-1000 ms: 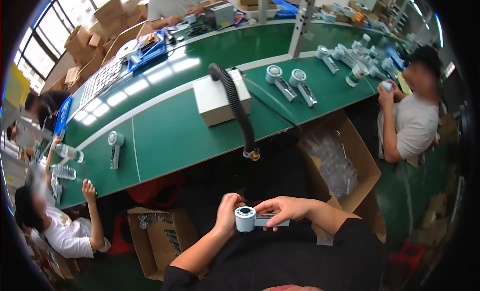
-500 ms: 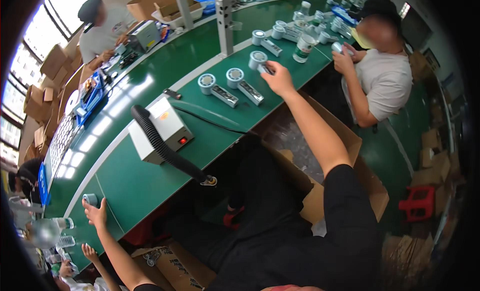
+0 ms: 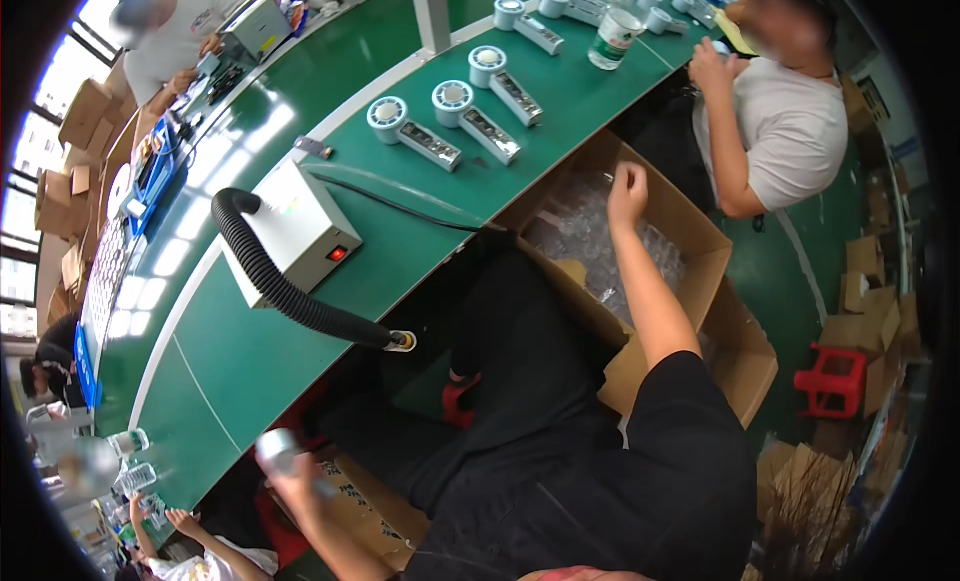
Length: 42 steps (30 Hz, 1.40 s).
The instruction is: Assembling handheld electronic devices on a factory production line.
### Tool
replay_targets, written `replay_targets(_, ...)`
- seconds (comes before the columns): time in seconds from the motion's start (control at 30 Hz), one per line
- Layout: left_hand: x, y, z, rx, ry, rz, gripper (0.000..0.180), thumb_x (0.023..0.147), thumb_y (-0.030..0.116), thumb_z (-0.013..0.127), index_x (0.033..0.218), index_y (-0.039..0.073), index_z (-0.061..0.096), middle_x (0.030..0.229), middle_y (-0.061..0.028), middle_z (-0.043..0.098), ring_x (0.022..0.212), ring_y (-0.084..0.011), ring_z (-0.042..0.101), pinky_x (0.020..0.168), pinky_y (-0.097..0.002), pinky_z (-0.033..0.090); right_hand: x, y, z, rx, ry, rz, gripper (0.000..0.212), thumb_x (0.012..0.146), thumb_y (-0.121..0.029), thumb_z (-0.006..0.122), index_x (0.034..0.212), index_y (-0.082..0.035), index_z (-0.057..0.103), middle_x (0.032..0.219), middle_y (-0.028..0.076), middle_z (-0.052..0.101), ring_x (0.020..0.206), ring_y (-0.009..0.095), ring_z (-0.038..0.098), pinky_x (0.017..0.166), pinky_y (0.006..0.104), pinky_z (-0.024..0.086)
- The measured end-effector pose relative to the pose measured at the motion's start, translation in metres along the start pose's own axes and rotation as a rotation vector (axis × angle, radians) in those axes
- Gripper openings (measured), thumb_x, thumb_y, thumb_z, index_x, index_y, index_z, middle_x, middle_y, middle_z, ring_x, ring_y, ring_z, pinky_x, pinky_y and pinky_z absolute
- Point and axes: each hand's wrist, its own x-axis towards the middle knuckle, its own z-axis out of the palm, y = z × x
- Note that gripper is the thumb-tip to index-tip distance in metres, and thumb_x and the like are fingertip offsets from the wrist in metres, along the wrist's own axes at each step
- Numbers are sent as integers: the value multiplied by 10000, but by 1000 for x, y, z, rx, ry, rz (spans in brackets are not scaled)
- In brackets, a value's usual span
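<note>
Past the table's near edge at lower left, my left hand [image 3: 296,486] is closed round a pale handheld fan [image 3: 277,448], blurred by motion. My right hand [image 3: 628,193] hangs over an open cardboard box [image 3: 712,266] of clear plastic pieces [image 3: 640,243]. Its fingers are curled together, and what they may pinch is too small to name. Three more fans lie in a row on the green table: a left fan [image 3: 387,116], a middle fan [image 3: 455,101] and a right fan [image 3: 490,66]. Their handles lack a cover and show the inner parts.
A white box-shaped machine [image 3: 290,231] with a red switch and a black corrugated hose [image 3: 290,296] stands on the table [image 3: 250,366]. A co-worker [image 3: 780,121] sits at the right beside a plastic cup [image 3: 614,36]. Another cardboard box [image 3: 375,511] stands below my left arm.
My left hand has picked up the fan from the table and brought it toward me. My right hand has let go of the right fan and moved down over the box. The view has shifted.
</note>
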Motion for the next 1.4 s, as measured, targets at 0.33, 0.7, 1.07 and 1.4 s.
replay_targets(0.33,-36,-13,244,52,-286,28,887,794,141,916,1499,30,390,1302,-148,569,1172,-250,584,1021,-373,487,-88,127,32,-823,-849,188,763,790,-176,789,1484,-44,502,1470,313,511,1346,478,546,1125,476,488)
replay_targets(0.7,-30,5,265,-110,-215,-94,887,889,11,806,1557,123,233,1145,-116,575,718,-130,614,564,-271,506,-87,122,47,-776,-815,199,839,785,-168,816,1514,-22,426,1480,311,459,1347,485,536,1129,488,486)
replay_targets(1.07,-6,-22,262,-599,-276,-315,650,936,16,681,1509,107,388,1306,-119,622,1024,-264,725,670,-355,604,-90,154,42,-609,-687,56,905,788,-330,911,1504,-12,460,1394,289,574,1342,437,545,1131,483,472)
replay_targets(1.4,9,-39,268,-1720,-317,-907,361,1040,302,664,1332,94,622,1330,-130,645,1091,-245,718,696,-287,599,-91,152,24,-540,-425,116,599,728,-106,853,1277,-31,625,1245,234,687,1227,418,635,1055,478,506)
